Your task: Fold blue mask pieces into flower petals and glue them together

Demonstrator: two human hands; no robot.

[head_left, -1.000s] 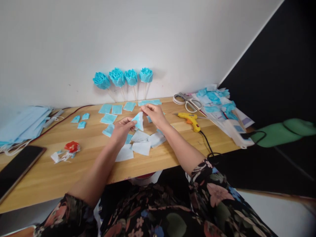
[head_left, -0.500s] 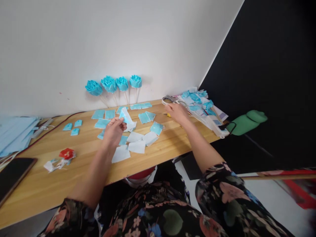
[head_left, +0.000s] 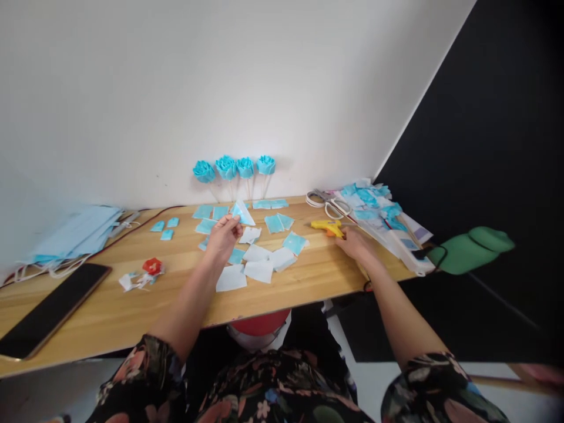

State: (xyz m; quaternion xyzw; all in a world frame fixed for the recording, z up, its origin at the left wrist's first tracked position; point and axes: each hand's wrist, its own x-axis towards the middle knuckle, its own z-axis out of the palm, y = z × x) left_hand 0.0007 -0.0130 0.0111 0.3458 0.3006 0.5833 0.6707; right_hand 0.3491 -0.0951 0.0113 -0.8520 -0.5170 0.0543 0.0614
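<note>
Between thumb and fingers, my left hand (head_left: 225,234) pinches a folded blue-and-white triangle of mask fabric (head_left: 243,214), held above the table. My right hand (head_left: 353,242) is closed round the handle end of a yellow glue gun (head_left: 326,227), whose nozzle points left; part of the handle is hidden by my fingers. Blue fabric squares (head_left: 294,242) and white-side-up squares (head_left: 258,271) lie spread out around and below my left hand. Behind them, several blue fabric roses (head_left: 226,168) on thin sticks lean against the wall.
Scissors (head_left: 332,207) and a roll of tape (head_left: 314,200) lie behind the glue gun. Blue scraps (head_left: 368,197) heap up at the right beside a white power strip (head_left: 414,258) and green bottle (head_left: 473,249). Stacked masks (head_left: 79,232), a phone (head_left: 53,311) and a red piece (head_left: 152,266) are leftward.
My right hand has come back from near the scissors and tape to the glue gun's handle. My left hand still pinches the folded fabric. The head view has shifted.
</note>
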